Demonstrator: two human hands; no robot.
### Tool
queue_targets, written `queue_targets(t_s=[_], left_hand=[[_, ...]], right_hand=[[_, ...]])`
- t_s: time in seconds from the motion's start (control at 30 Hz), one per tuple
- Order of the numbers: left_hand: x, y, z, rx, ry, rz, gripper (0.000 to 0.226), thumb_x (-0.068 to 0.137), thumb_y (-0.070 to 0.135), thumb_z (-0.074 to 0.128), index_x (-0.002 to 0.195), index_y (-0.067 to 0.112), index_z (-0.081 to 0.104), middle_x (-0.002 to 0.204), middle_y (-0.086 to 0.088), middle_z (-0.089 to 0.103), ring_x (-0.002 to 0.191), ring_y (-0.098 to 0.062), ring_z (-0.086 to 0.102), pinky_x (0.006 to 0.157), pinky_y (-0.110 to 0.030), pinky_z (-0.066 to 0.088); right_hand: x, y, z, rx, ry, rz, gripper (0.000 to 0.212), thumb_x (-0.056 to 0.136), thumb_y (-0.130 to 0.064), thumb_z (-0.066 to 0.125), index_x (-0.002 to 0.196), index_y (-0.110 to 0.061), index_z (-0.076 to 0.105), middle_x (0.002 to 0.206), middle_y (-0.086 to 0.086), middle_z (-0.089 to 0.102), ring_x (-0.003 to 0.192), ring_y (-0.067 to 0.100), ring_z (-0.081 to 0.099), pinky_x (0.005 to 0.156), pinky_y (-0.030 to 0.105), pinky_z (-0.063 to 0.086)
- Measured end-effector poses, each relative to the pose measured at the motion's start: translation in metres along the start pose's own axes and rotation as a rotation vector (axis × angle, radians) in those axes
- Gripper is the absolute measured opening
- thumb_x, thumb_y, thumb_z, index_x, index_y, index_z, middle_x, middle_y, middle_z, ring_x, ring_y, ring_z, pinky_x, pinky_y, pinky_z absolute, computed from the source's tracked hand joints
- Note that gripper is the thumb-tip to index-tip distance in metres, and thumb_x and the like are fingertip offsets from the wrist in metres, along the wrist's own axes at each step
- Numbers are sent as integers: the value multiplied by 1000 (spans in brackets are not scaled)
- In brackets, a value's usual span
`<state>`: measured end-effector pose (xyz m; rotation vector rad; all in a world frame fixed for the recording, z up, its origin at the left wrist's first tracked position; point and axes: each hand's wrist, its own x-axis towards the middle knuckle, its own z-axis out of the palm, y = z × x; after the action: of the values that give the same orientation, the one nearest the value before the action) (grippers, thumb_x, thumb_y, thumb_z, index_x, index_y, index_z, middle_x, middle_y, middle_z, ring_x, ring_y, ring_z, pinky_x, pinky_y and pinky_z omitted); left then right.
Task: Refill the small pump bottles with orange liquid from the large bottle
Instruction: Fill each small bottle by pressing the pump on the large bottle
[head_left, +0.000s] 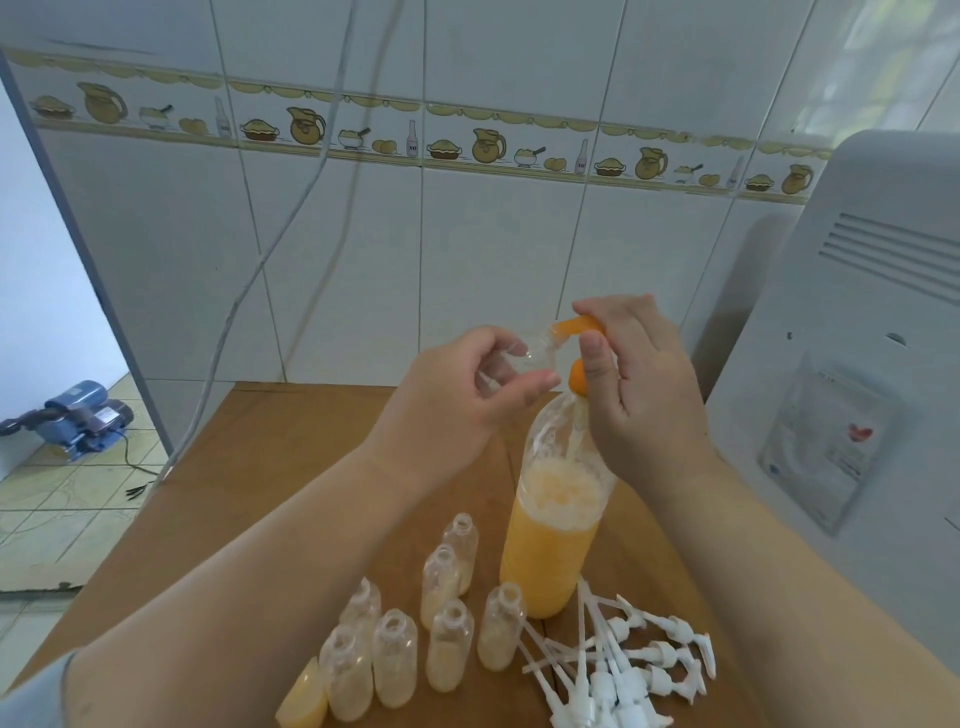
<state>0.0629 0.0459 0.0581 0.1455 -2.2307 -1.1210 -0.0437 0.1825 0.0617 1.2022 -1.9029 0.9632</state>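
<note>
Hands: your left hand (483, 379) and right hand (639, 379) pinched a clear piece (540, 353) above the large bottle (550, 535).
Progress: small bottles (447, 644) beside it were partly filled, pumps (623, 660) off.

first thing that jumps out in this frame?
The large bottle, half full of orange liquid, stands mid-table with both hands raised over its neck: the left hand pinches a small clear piece, the right hand holds an orange piece. In front stand open small pump bottles, with white pump heads piled to their right.
</note>
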Motion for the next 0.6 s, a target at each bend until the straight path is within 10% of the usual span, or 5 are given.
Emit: queue_targets(t_s=[0.4,0.6], left_hand=[[17,13,-1,488,-92,225,36,87,53,54,98,19,59,76,7,57,64,-8,50,62,-28,45],[24,25,-12,579,-63,259,40,85,56,53,104,21,61,84,9,61,65,-6,48,65,-28,46]], right_hand=[[-15,2,20,190,189,116,43,98,-24,28,104,-4,66,101,-9,57,102,7,54,94,52,44],[-7,4,6,159,139,68,46,99,-29,25,113,-6,63,105,-11,51,102,-3,46,94,27,44]])
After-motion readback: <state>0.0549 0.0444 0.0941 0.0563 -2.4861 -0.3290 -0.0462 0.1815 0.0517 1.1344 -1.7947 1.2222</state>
